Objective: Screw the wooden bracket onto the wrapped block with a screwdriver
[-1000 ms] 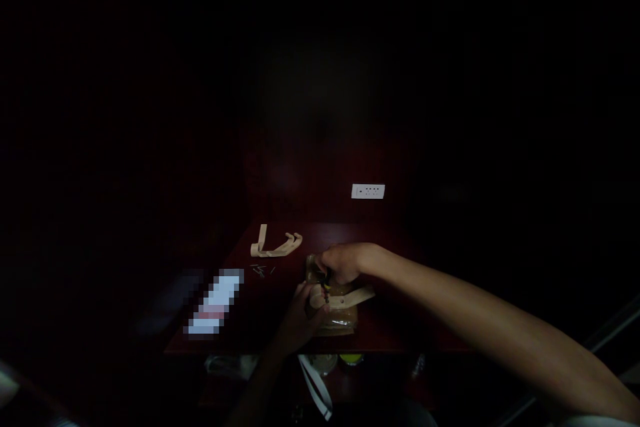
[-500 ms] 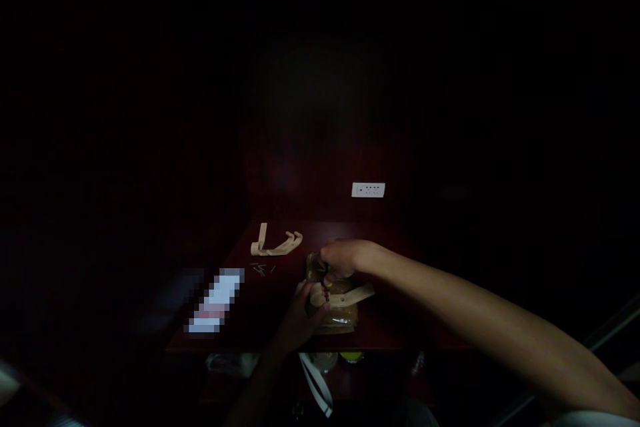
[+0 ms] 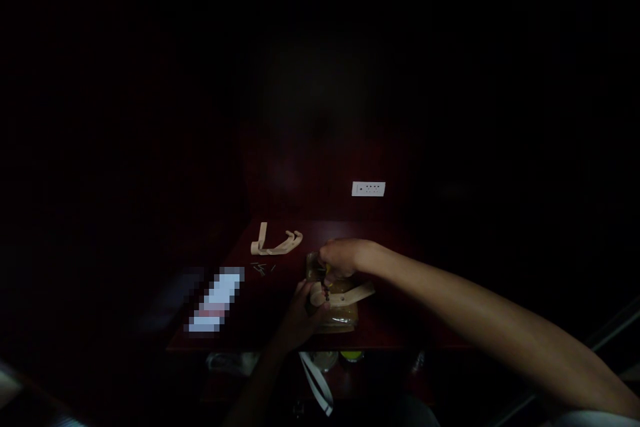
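Counter [image 3: 280, 313] is dark red, w/ a brown plastic-wrapped pkg [image 3: 345, 317] near the middle of its front edge. A pale wooden pc [image 3: 353, 296] lies across the pkg, long axis approx. L–R, free end angled slightly up toward the back R corner. L hand [image 3: 299, 320] is at its round end, partly closed, thumb & fingers gripping that end; R hand [image 3: 345, 257] is just behind the same end, fingers curled on a yellow tool [image 3: 329, 269], mostly hidden. Both are near the round end; which is nearer, can't tell. The pc looks smooth, flat-ish, w/ a dark hole partway along. 2nd wooden pc [image 3: 277, 251], hooked, sits toward the back L corner; thin bits [image 3: 260, 269] lie just in front.
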The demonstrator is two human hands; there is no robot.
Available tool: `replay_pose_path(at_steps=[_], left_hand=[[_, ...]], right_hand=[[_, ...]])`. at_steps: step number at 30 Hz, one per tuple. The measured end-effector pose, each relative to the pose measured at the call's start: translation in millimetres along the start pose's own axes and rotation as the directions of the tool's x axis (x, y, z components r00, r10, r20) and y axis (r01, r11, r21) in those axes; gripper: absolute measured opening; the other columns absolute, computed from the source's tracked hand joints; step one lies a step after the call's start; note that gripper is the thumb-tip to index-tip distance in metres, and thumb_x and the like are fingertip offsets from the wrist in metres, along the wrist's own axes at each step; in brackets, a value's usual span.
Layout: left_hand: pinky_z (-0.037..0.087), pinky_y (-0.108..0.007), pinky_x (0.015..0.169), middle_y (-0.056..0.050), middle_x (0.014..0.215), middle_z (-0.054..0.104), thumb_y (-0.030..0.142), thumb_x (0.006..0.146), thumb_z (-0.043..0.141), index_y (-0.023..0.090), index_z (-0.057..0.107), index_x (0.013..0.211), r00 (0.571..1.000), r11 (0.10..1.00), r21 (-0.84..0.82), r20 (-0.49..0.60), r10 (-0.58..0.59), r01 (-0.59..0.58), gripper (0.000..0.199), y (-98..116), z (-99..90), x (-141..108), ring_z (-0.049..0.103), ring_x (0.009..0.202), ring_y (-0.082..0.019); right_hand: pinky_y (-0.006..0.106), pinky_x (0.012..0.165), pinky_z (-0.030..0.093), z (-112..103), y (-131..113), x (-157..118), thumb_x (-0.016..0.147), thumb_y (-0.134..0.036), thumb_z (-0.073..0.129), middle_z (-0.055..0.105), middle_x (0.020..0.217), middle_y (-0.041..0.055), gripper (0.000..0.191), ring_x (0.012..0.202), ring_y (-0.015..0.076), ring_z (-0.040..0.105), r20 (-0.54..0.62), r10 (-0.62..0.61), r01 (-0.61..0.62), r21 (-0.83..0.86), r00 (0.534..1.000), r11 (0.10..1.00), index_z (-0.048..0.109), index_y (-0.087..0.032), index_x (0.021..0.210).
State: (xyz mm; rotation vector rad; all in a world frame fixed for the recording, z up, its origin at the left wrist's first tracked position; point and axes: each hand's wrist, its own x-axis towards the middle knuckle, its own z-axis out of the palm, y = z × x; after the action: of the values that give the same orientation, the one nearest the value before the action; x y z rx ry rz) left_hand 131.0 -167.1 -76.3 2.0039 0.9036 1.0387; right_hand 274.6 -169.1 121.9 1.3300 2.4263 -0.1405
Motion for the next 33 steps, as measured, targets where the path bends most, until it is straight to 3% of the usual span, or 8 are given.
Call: replay_pose_path(at_steps=[9, 14, 23, 29, 33], left_hand=[[0.037, -0.041, 0.101, -0.009, 0.117, 0.052, 0.038, 0.081, 0.058, 0.022, 0.053, 0.114, 1.000, 1.000, -0.003, 0.008, -0.011, 0.011, 0.037, -1.8, -0.7, 0.3, 0.048, 0.113, -0.024], [0.039, -0.041, 0.099, -0.009, 0.116, 0.053, 0.037, 0.081, 0.058, 0.021, 0.053, 0.113, 1.000, 1.000, -0.008, 0.015, 0.001, -0.001, 0.036, 0.6, -2.4, 0.2, 0.049, 0.109, -0.024], [0.039, -0.042, 0.100, -0.008, 0.111, 0.054, 0.039, 0.080, 0.058, 0.022, 0.055, 0.109, 1.000, 1.000, 0.003, -0.004, 0.001, -0.001, 0.034, -0.7, -2.3, 0.3, 0.049, 0.110, -0.025], [0.042, -0.039, 0.095, -0.007, 0.108, 0.054, 0.038, 0.080, 0.058, 0.022, 0.056, 0.106, 1.000, 1.000, -0.006, -0.002, 0.009, -0.009, 0.031, -0.8, -2.1, -0.2, 0.052, 0.104, -0.023], [0.040, -0.040, 0.097, -0.008, 0.114, 0.053, 0.039, 0.081, 0.057, 0.022, 0.054, 0.111, 1.000, 1.000, 0.011, 0.012, -0.008, 0.007, 0.035, 0.0, -2.8, -0.5, 0.050, 0.109, -0.024]], right_hand=[[0.025, 0.054, 0.041, 4.9, 1.7, 1.2, 0.068, -0.035, 0.068, 0.069, 0.097, 0.0108, 0.045, 0.078, 0.0213, 0.064, 0.065, -0.006, 0.006, 0.000, 0.998, 1.000, 0.067, -0.014, 0.108], [0.024, 0.057, 0.040, 6.5, 3.4, 1.3, 0.072, -0.024, 0.064, 0.069, 0.099, 0.0085, 0.038, 0.080, 0.0192, 0.063, 0.011, -0.012, 0.012, 0.019, 1.000, 1.000, 0.066, -0.017, 0.109], [0.026, 0.055, 0.041, 1.2, -3.5, 1.5, 0.074, -0.038, 0.064, 0.069, 0.096, 0.0136, 0.039, 0.078, 0.0227, 0.064, 0.027, 0.035, -0.034, -0.027, 0.999, 0.999, 0.070, -0.012, 0.103], [0.024, 0.054, 0.040, 3.7, -1.6, -0.4, 0.070, -0.024, 0.065, 0.069, 0.098, 0.0101, 0.039, 0.077, 0.0201, 0.063, 0.056, 0.002, -0.002, 0.001, 0.998, 1.000, 0.067, -0.016, 0.108], [0.025, 0.057, 0.041, 4.5, 1.7, 3.1, 0.073, -0.028, 0.066, 0.070, 0.096, 0.0100, 0.034, 0.079, 0.0204, 0.063, 0.012, -0.007, 0.007, -0.012, 1.000, 1.000, 0.069, -0.016, 0.104]])
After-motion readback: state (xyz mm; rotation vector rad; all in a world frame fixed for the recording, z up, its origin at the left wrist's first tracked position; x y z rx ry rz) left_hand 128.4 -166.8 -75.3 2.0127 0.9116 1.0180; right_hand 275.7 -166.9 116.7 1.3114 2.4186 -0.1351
